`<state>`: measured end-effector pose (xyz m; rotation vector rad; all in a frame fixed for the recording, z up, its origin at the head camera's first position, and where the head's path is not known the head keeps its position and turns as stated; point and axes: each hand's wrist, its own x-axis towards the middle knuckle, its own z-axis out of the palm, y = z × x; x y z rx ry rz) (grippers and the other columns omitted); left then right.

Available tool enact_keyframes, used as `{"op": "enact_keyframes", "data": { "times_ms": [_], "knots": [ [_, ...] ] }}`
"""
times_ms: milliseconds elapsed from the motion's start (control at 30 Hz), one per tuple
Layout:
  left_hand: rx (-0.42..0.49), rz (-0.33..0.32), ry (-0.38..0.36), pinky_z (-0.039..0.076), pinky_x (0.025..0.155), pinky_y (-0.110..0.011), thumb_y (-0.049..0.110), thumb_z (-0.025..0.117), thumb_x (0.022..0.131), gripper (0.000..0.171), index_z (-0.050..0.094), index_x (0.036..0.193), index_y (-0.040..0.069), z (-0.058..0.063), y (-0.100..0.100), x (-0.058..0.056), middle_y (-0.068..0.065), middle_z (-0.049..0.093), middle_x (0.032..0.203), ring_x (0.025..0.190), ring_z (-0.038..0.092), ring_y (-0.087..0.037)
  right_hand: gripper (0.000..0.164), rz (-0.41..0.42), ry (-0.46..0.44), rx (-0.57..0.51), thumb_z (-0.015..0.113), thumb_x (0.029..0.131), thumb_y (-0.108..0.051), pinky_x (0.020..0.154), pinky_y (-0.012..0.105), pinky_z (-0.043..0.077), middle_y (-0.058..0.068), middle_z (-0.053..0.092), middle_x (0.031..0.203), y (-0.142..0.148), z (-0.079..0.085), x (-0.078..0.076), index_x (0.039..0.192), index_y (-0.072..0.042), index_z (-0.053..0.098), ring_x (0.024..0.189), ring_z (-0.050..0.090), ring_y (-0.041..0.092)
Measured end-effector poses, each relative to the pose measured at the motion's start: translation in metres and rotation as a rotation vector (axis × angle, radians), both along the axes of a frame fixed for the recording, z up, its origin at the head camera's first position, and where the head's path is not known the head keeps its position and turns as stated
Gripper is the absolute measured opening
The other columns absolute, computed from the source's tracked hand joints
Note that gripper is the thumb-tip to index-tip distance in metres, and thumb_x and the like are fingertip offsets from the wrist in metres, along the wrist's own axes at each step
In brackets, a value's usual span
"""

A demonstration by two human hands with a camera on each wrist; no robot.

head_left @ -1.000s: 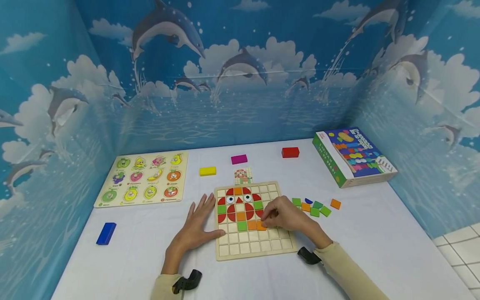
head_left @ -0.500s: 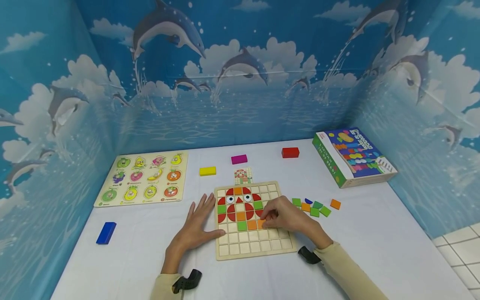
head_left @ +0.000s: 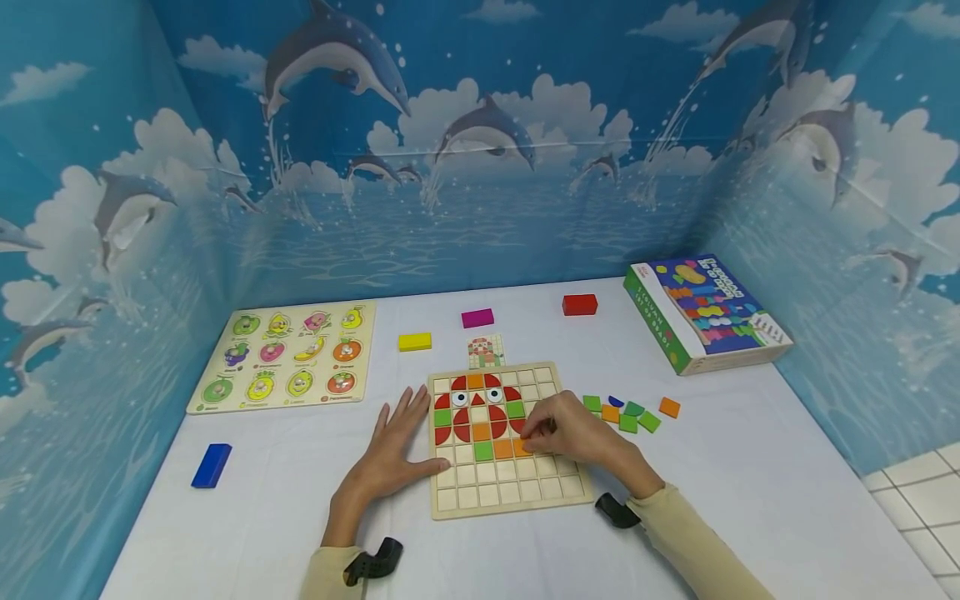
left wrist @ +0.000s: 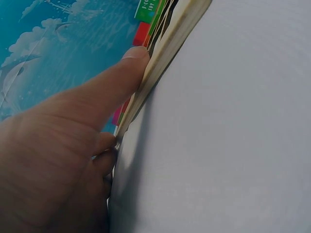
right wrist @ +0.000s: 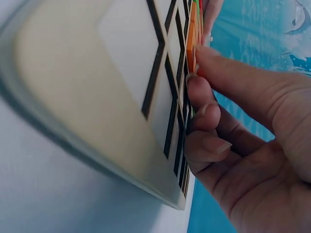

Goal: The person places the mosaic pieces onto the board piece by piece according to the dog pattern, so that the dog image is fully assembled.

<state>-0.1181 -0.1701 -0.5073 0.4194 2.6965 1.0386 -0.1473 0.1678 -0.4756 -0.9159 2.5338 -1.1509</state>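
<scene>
Placement of an orange tile (head_left: 519, 449) on a gridded board (head_left: 488, 495).
We see the right hand (head_left: 564, 427) pinching the tile with thumb and bent fingers, below the board's centre; the left hand (head_left: 390, 462), fingers spread and gripping nothing, sets its thumb on the board's left edge. Good seating, we judge, asks for squaring the tile to its cell and pressing evenly while the left hand steadies; whether it lies flush we cannot tell. The white-covered tabletop (head_left: 750, 483) carries the board midway between its side edges, a fruit puzzle (head_left: 282, 367) near the far left corner and a boxed game (head_left: 693, 312) near the far right. A dolphin-printed curtain (head_left: 480, 225) rises behind the far edge.
</scene>
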Motion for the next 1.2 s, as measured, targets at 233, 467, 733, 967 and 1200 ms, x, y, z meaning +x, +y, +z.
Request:
{"op": "enact_keyframes", "data": {
  "times_ms": [233, 467, 733, 967, 1200],
  "knots": [
    [0.006, 0.008, -0.004, -0.008, 0.136, -0.047, 0.05, 0.09, 0.085, 0.116, 0.022, 0.174, 0.019, 0.001, -0.001, 0.0, 0.003, 0.013, 0.181, 0.168, -0.003, -0.019, 0.012, 0.014, -0.006, -0.028, 0.09, 0.089, -0.01, 0.062, 0.02, 0.052, -0.01, 0.069, 0.08, 0.004, 0.001, -0.002, 0.1, -0.01, 0.087, 0.072, 0.058, 0.006],
    [0.036, 0.01, 0.004, -0.007, 0.136, -0.05, 0.048, 0.091, 0.085, 0.115, 0.025, 0.173, 0.018, 0.002, 0.001, 0.0, 0.002, 0.015, 0.181, 0.169, -0.001, -0.02, 0.018, -0.19, 0.083, -0.039, 0.086, 0.092, -0.01, 0.067, 0.021, 0.055, -0.006, 0.074, 0.089, 0.055, 0.011, -0.013, 0.11, -0.004, 0.084, 0.078, 0.061, 0.013],
    [0.019, 0.013, 0.002, -0.007, 0.136, -0.049, 0.048, 0.091, 0.085, 0.114, 0.024, 0.173, 0.019, 0.001, 0.004, 0.001, 0.004, 0.015, 0.181, 0.169, -0.001, -0.019, 0.029, -0.456, -0.015, 0.147, 0.089, 0.089, -0.012, 0.067, 0.021, 0.052, 0.005, 0.074, 0.096, 0.134, 0.013, -0.016, 0.115, 0.0, 0.081, 0.085, 0.059, 0.022],
    [0.004, 0.016, 0.006, -0.007, 0.136, -0.049, 0.047, 0.091, 0.085, 0.114, 0.024, 0.174, 0.019, 0.001, 0.001, 0.002, 0.004, 0.014, 0.181, 0.169, -0.001, -0.019, 0.022, -0.458, -0.05, 0.168, 0.09, 0.088, -0.01, 0.064, 0.021, 0.049, 0.002, 0.068, 0.087, 0.147, 0.003, -0.018, 0.107, -0.002, 0.083, 0.083, 0.056, 0.022],
    [0.0, 0.015, 0.008, -0.007, 0.136, -0.049, 0.048, 0.09, 0.085, 0.114, 0.024, 0.173, 0.019, 0.0, 0.001, 0.0, 0.005, 0.014, 0.181, 0.168, -0.001, -0.018, 0.019, -0.449, -0.076, 0.175, 0.091, 0.086, -0.008, 0.063, 0.022, 0.047, 0.003, 0.064, 0.084, 0.145, 0.0, -0.018, 0.101, -0.002, 0.08, 0.081, 0.055, 0.021]
  ]
}}
